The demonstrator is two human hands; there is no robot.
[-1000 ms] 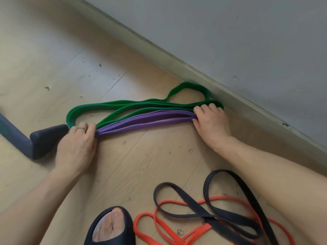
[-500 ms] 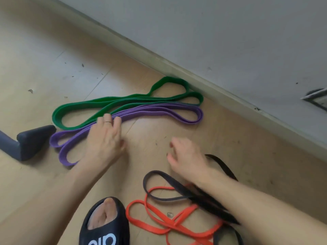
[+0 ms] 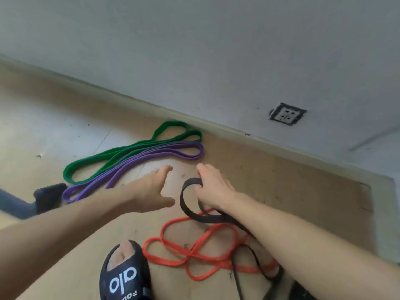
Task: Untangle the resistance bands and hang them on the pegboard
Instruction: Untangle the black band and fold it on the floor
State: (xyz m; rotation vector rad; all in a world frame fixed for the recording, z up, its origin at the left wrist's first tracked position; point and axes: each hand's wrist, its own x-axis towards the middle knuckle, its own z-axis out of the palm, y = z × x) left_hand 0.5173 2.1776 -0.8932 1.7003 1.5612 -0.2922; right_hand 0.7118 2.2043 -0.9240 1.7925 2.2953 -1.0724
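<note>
A green band (image 3: 91,162) and a purple band (image 3: 138,162) lie stretched side by side on the wooden floor near the skirting. My right hand (image 3: 213,188) grips one loop of the black band (image 3: 184,199) and holds it off the floor. The rest of the black band trails under my right forearm and is tangled with the orange band (image 3: 201,252). My left hand (image 3: 152,191) hovers open just left of the black loop, fingers spread, holding nothing. No pegboard is in view.
My foot in a black slipper (image 3: 124,278) stands at the bottom centre beside the orange band. A dark blue padded bar (image 3: 43,197) lies at the left. The grey wall (image 3: 194,50) has a socket (image 3: 286,114) at the right.
Both hands left the green and purple bands. My right hand took hold of the black band and lifted a loop; my left hand moved right toward it. The view tilted up.
</note>
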